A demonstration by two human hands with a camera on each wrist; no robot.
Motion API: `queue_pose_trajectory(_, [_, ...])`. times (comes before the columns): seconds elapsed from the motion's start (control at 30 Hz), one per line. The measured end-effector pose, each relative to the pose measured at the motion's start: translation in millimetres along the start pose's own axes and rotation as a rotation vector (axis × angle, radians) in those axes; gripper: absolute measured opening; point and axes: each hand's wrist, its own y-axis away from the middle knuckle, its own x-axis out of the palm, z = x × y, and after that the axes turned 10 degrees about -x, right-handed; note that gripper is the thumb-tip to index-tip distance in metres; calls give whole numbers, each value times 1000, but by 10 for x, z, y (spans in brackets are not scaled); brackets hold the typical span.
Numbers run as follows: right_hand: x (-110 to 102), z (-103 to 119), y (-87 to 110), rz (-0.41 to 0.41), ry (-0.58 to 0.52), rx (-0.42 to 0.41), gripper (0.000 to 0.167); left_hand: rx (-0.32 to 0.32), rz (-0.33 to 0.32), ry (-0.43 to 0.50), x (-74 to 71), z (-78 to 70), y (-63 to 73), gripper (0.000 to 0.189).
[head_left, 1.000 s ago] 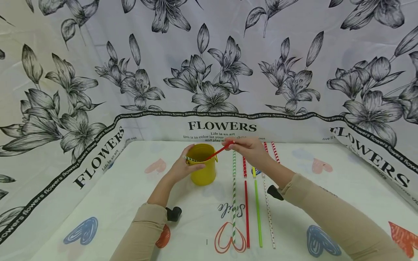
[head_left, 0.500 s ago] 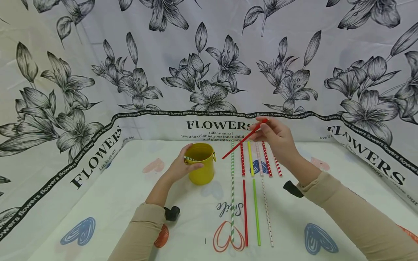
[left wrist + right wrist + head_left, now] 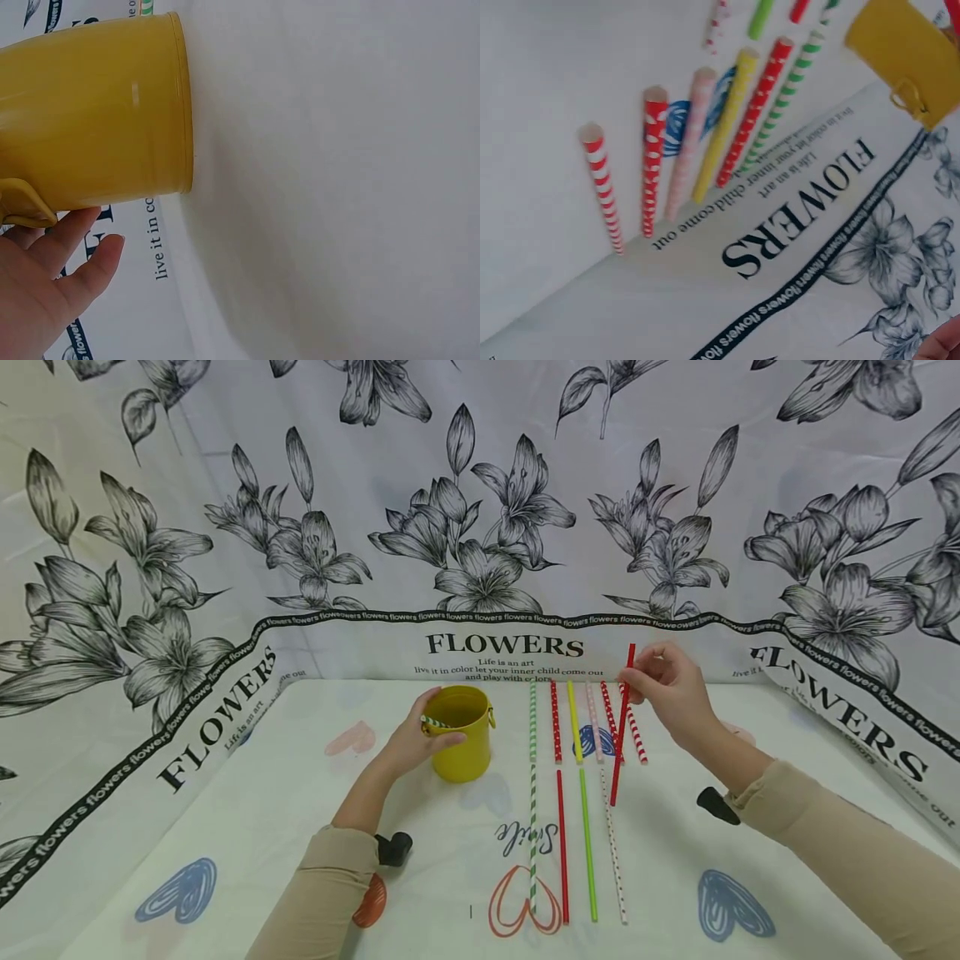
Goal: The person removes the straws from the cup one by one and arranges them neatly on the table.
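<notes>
My left hand (image 3: 405,745) grips a yellow bucket (image 3: 467,756) at its rim, thumb along the near side. Inside the bucket leans a green-and-white striped straw (image 3: 436,722). In the left wrist view the bucket (image 3: 94,112) fills the upper left, with fingers (image 3: 90,277) below it. My right hand (image 3: 675,693) pinches a plain red straw (image 3: 617,768) near its top. The straw hangs steeply, overlapping a red dotted straw (image 3: 606,700) and the lower end of the far row. Only a bit of the right hand (image 3: 941,343) shows in the right wrist view.
Straws lie in two rows on the white cloth (image 3: 262,835). The far row includes a yellow straw (image 3: 574,718), a pink one (image 3: 593,718) and a red-striped one (image 3: 637,739). Nearer lie a red straw (image 3: 562,852), a green one (image 3: 588,852) and others. A flowered curtain (image 3: 510,527) stands behind.
My right hand has drawn the red straw out of the bucket and carried it right, over the far row's right end. The straw has swung to nearly upright. My left hand stays on the bucket.
</notes>
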Motion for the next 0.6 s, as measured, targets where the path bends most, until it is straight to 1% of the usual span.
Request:
queue_pose_trajectory(0.07, [-44,-92,54,34,81,-3,17,0,0,-2,0,0,0,101])
queue_pose_trajectory(0.1, [-66,-138,79,54,119,5,20,0,0,-2,1,2,-5,100])
queue_pose_trajectory(0.2, [-139,-251,161,103,199,47,34,3,0,-5,-4,0,-12,100])
queue_pose_trajectory(0.3, [-210,-346,242,161,273,108,47,4,1,-9,-14,-7,-9,101])
queue_pose_trajectory(0.43, [-259,-474,351,240,328,136,51,3,3,-7,-19,-13,-3,100])
queue_pose_trajectory(0.6, [-250,-625,480,301,354,163,52,-1,6,-4,-12,-9,-8,100])
